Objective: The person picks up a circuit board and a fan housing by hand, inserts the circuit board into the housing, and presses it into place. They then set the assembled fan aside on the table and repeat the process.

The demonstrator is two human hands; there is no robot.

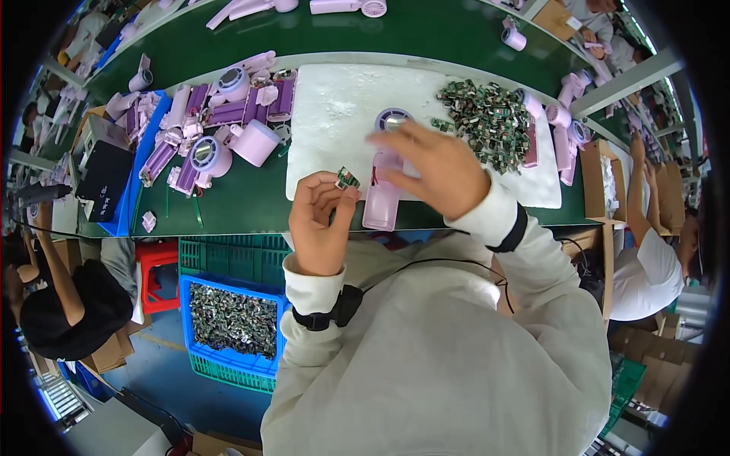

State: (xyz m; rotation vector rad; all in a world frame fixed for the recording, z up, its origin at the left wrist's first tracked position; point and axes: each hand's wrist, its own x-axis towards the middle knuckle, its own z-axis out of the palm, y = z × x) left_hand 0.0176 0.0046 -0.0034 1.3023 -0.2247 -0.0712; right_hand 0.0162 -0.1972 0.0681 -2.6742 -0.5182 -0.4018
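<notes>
My left hand [323,220] pinches a small green circuit board [348,178] between thumb and fingers, just left of a pink handheld fan body [382,199]. The fan body lies on a white foam pad [334,114], its round head [391,119] pointing away from me. My right hand [433,167] rests over the fan's middle with fingers spread, holding it down. A heap of small green circuit boards [487,118] lies on the pad to the right.
Pink fan parts [220,125] are piled on the green bench [251,205] to the left. A blue crate of circuit boards [232,319] sits on green crates below, beside a red stool [156,273]. Other people work at left and right.
</notes>
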